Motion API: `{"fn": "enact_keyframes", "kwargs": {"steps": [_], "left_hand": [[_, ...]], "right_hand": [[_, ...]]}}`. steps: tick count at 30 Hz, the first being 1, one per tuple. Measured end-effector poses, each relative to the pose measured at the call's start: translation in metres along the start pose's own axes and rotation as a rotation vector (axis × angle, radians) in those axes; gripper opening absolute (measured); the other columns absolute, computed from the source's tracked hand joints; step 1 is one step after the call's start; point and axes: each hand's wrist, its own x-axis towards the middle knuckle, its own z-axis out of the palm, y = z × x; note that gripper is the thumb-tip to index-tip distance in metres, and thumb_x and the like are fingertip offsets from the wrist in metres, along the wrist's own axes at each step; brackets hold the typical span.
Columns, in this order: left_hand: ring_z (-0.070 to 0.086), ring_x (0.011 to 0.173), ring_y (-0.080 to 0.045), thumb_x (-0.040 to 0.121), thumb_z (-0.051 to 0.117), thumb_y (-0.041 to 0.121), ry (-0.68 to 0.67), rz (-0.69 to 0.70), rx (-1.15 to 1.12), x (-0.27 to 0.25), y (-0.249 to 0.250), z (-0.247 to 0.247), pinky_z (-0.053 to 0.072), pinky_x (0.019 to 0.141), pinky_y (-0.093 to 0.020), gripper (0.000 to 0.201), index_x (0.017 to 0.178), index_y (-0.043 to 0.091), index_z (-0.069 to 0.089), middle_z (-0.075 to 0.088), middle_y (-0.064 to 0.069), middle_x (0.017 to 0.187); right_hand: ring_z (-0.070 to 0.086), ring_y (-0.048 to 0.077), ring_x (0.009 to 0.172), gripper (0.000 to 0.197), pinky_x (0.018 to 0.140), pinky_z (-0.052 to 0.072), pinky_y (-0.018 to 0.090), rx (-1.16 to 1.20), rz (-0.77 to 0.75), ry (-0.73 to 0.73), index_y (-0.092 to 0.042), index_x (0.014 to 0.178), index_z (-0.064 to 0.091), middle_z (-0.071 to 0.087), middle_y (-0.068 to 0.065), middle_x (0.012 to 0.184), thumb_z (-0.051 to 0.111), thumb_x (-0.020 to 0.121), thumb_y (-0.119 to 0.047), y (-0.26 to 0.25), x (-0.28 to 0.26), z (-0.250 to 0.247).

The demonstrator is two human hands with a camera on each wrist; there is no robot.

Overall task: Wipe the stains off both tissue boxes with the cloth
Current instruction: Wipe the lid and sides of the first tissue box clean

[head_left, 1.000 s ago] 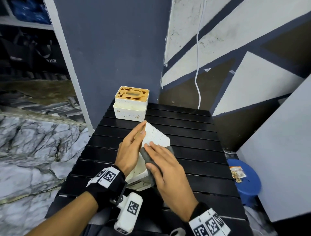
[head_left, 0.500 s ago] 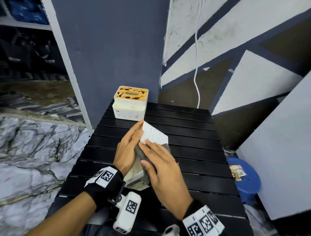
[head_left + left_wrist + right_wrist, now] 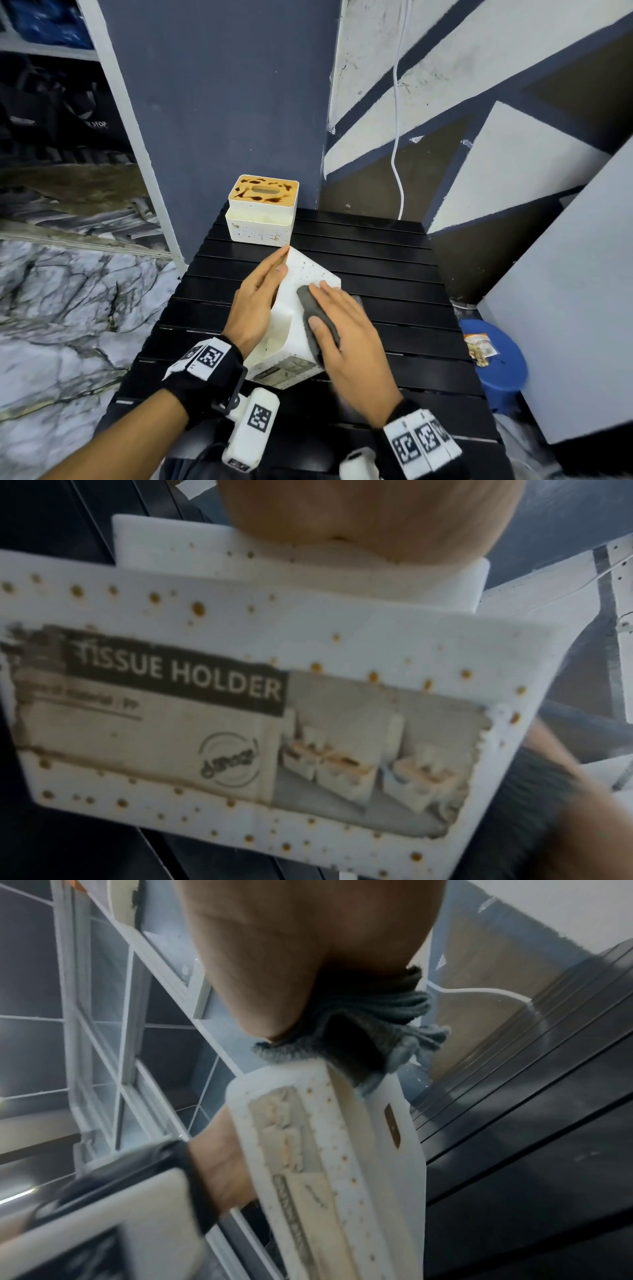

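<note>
**Cloth pressed on the tilted tissue box**

The near tissue box (image 3: 301, 274) sits tipped up on the black slatted surface (image 3: 394, 260), one corner pointing away from the person, its white faces dotted with small brown spots. The left hand (image 3: 255, 301) steadies it — fingers (image 3: 274, 265) straight and laid flat along the box's left face, reaching to the far corner. The right hand (image 3: 346, 339) lies on the right-hand face with its fingers (image 3: 329, 291) extended, pressing the dark grey cloth (image 3: 317, 318) flat against the plastic; the cloth shows beside the thumb, and a little of it shows beyond the outer fingers. From the left wrist, the box's underside carries a torn label (image 3: 240, 729) reading "TISSUE HOLDER", with spots all around it.

Beyond the fingertips of both hands, at the surface's far edge against the dark wall, stands the second tissue box (image 3: 262, 214) — upright, untouched, its tan lid blotched with dark brown stains. Well to the right of the right hand's fingers, lower down, is a blue stool (image 3: 496, 370).
</note>
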Motion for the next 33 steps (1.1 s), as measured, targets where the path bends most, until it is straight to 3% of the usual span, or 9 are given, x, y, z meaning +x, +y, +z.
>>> {"fn": "enact_keyframes", "kwargs": {"steps": [5, 8, 12, 18, 24, 26, 30, 33], "left_hand": [[0.059, 0.126, -0.011, 0.089, 0.057, 0.050, -0.009, -0.027, 0.031, 0.001, 0.001, -0.001, 0.043, 0.113, -0.046, 0.044, 0.132, 0.043, 0.061, 0.065, 0.014, 0.134], [0.060, 0.125, -0.009, 0.095, 0.055, 0.045, -0.012, -0.032, 0.044, 0.001, 0.001, -0.002, 0.043, 0.113, -0.046, 0.039, 0.133, 0.043, 0.061, 0.065, 0.015, 0.133], [0.058, 0.128, -0.008, 0.088, 0.057, 0.051, -0.013, -0.031, 0.053, 0.002, 0.003, -0.002, 0.041, 0.115, -0.043, 0.045, 0.132, 0.044, 0.061, 0.064, 0.016, 0.135], [0.059, 0.126, -0.009, 0.102, 0.053, 0.038, -0.005, -0.023, 0.073, 0.000, 0.001, 0.000, 0.044, 0.112, -0.045, 0.034, 0.134, 0.043, 0.060, 0.063, 0.013, 0.135], [0.062, 0.122, -0.010, 0.102, 0.052, 0.037, 0.005, -0.009, 0.068, -0.001, 0.001, -0.001, 0.046, 0.110, -0.045, 0.033, 0.133, 0.041, 0.061, 0.067, 0.013, 0.131], [0.060, 0.124, -0.008, 0.097, 0.053, 0.046, 0.004, -0.002, 0.084, -0.002, 0.001, -0.001, 0.045, 0.111, -0.044, 0.038, 0.134, 0.042, 0.060, 0.065, 0.015, 0.133], [0.056, 0.128, -0.006, 0.090, 0.051, 0.058, 0.005, 0.005, 0.111, -0.002, -0.001, 0.001, 0.042, 0.114, -0.044, 0.043, 0.131, 0.050, 0.059, 0.062, 0.019, 0.135], [0.059, 0.124, -0.006, 0.092, 0.050, 0.054, 0.033, 0.009, 0.102, -0.001, -0.001, 0.001, 0.044, 0.112, -0.044, 0.038, 0.128, 0.051, 0.061, 0.065, 0.020, 0.130]], "right_hand": [[0.027, 0.001, 0.139, 0.046, 0.117, 0.022, 0.031, 0.090, 0.125, 0.009, -0.030, 0.142, 0.040, 0.036, -0.013, 0.150, 0.040, 0.097, -0.038, 0.015, 0.013, -0.007], [0.025, -0.003, 0.139, 0.046, 0.117, 0.021, 0.027, 0.123, 0.102, 0.034, -0.033, 0.140, 0.041, 0.036, -0.016, 0.149, 0.039, 0.095, -0.039, 0.007, -0.005, -0.005], [0.023, -0.001, 0.140, 0.046, 0.117, 0.016, 0.021, 0.081, 0.028, -0.009, -0.031, 0.141, 0.042, 0.036, -0.015, 0.149, 0.038, 0.096, -0.039, -0.002, -0.003, -0.001], [0.030, 0.004, 0.138, 0.043, 0.117, 0.022, 0.033, 0.083, 0.152, 0.051, -0.027, 0.142, 0.040, 0.038, -0.008, 0.149, 0.040, 0.099, -0.034, 0.017, 0.020, -0.004], [0.023, -0.005, 0.139, 0.047, 0.114, 0.012, 0.012, 0.079, 0.078, 0.025, -0.031, 0.142, 0.040, 0.033, -0.020, 0.146, 0.036, 0.095, -0.040, 0.002, -0.005, 0.000], [0.025, -0.002, 0.139, 0.048, 0.116, 0.014, 0.015, 0.057, 0.062, 0.019, -0.030, 0.142, 0.041, 0.035, -0.018, 0.146, 0.036, 0.095, -0.040, 0.004, 0.006, 0.000], [0.029, 0.006, 0.139, 0.043, 0.117, 0.022, 0.032, 0.050, 0.105, 0.016, -0.028, 0.142, 0.040, 0.037, -0.009, 0.150, 0.041, 0.099, -0.034, 0.014, 0.025, -0.006], [0.026, 0.000, 0.139, 0.043, 0.117, 0.021, 0.028, 0.077, 0.060, 0.007, -0.030, 0.142, 0.042, 0.037, -0.014, 0.149, 0.045, 0.099, -0.032, 0.006, 0.010, -0.005]]}}
